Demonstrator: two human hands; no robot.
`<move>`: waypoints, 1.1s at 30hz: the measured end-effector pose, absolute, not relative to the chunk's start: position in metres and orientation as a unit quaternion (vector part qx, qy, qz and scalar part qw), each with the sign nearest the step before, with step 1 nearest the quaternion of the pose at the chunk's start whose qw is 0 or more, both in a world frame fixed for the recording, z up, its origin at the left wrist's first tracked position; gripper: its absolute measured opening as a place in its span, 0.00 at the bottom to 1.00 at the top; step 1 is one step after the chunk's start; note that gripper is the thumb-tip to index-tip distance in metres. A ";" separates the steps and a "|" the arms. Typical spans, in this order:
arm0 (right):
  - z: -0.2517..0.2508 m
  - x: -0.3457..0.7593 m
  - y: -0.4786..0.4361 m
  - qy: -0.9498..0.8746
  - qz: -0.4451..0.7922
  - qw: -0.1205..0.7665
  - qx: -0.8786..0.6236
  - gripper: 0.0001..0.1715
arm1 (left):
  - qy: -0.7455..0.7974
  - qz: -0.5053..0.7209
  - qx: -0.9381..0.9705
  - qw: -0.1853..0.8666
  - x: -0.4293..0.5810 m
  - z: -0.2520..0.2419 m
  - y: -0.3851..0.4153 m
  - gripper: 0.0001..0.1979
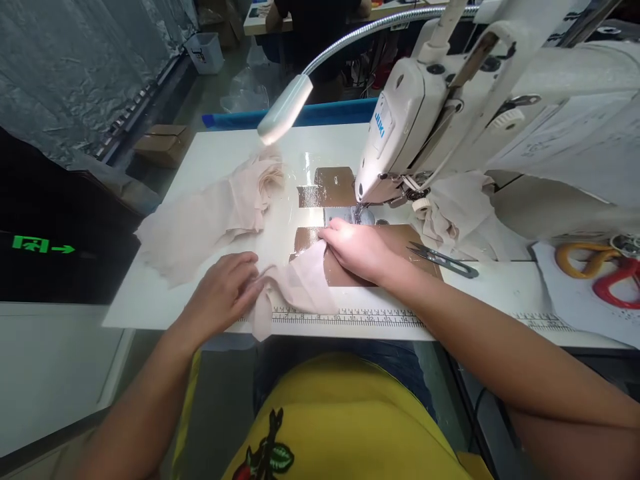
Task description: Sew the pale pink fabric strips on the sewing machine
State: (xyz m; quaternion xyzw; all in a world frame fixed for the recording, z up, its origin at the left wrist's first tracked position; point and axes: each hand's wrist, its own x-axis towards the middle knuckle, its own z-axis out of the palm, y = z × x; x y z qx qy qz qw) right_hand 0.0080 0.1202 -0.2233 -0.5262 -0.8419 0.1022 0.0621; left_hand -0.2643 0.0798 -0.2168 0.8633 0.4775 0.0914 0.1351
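A pale pink piece of fabric stretches between my hands over the front of the sewing table. My left hand has its fingers curled round the fabric's left end, near the table's front edge. With thumb and fingers pinched, my right hand grips the fabric's upper corner just in front of the needle area. The white sewing machine stands above and behind that hand. Brown tape patches lie on the table around the needle plate. Thread snips rest beside my right forearm.
A stack of pale fabric pieces lies at the left. More fabric is bunched under the machine arm. A lamp hangs low over the table. Scissors with orange and red handles lie at far right. Another person sits beyond.
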 end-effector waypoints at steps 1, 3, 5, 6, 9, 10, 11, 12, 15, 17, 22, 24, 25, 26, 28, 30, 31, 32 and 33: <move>-0.224 0.006 0.119 -0.841 0.104 0.068 -0.527 0.13 | 0.472 0.097 0.864 0.142 -0.266 -0.218 0.077 0.14; -0.222 0.009 0.111 -0.838 0.129 0.100 -0.521 0.12 | 0.460 0.109 0.863 0.177 -0.272 -0.219 0.069 0.13; -0.217 0.019 0.094 -0.804 0.238 0.163 -0.520 0.11 | 0.457 0.107 0.848 0.245 -0.282 -0.221 0.059 0.12; -0.215 0.026 0.085 -0.757 0.344 0.191 -0.522 0.12 | 0.461 0.106 0.835 0.281 -0.287 -0.223 0.054 0.12; -0.211 0.045 0.061 -0.623 0.534 0.263 -0.508 0.14 | 0.481 0.114 0.808 0.319 -0.299 -0.224 0.048 0.11; -0.210 0.050 0.055 -0.597 0.547 0.291 -0.510 0.14 | 0.482 0.116 0.814 0.302 -0.300 -0.222 0.051 0.10; -0.209 0.055 0.052 -0.582 0.540 0.323 -0.515 0.13 | 0.477 0.122 0.828 0.269 -0.299 -0.218 0.055 0.10; -0.207 0.058 0.049 -0.578 0.516 0.357 -0.521 0.13 | 0.464 0.135 0.847 0.221 -0.297 -0.212 0.060 0.11; -0.197 0.065 0.043 -0.622 0.345 0.466 -0.527 0.12 | 0.402 0.210 0.891 0.025 -0.289 -0.188 0.075 0.13; -0.191 0.070 0.037 -0.683 0.189 0.506 -0.491 0.12 | 0.360 0.239 0.899 -0.066 -0.286 -0.174 0.080 0.13; -0.208 0.089 0.017 -0.858 0.107 0.305 -0.400 0.19 | 0.329 0.125 0.936 -0.017 -0.291 -0.179 0.073 0.10; -0.222 0.099 0.009 -0.886 0.121 0.216 -0.392 0.21 | 0.343 0.062 0.936 0.050 -0.296 -0.190 0.066 0.10; -0.226 0.104 0.005 -0.889 0.124 0.200 -0.394 0.22 | 0.352 0.048 0.931 0.081 -0.299 -0.194 0.063 0.11; -0.228 0.108 0.002 -0.884 0.124 0.203 -0.402 0.23 | 0.362 0.048 0.925 0.106 -0.300 -0.195 0.059 0.13; -0.226 0.114 -0.001 -0.863 0.125 0.245 -0.425 0.21 | 0.377 0.080 0.912 0.139 -0.298 -0.194 0.052 0.15; -0.218 0.111 0.002 -0.830 0.131 0.289 -0.459 0.17 | 0.374 0.133 0.905 0.155 -0.285 -0.188 0.049 0.13; -0.214 0.107 0.007 -0.815 0.139 0.303 -0.474 0.14 | 0.363 0.161 0.904 0.161 -0.275 -0.186 0.048 0.12; -0.211 0.100 0.013 -0.805 0.149 0.310 -0.483 0.12 | 0.346 0.191 0.903 0.167 -0.261 -0.186 0.049 0.11; -0.208 0.092 0.020 -0.802 0.159 0.316 -0.481 0.10 | 0.327 0.217 0.903 0.178 -0.246 -0.187 0.051 0.10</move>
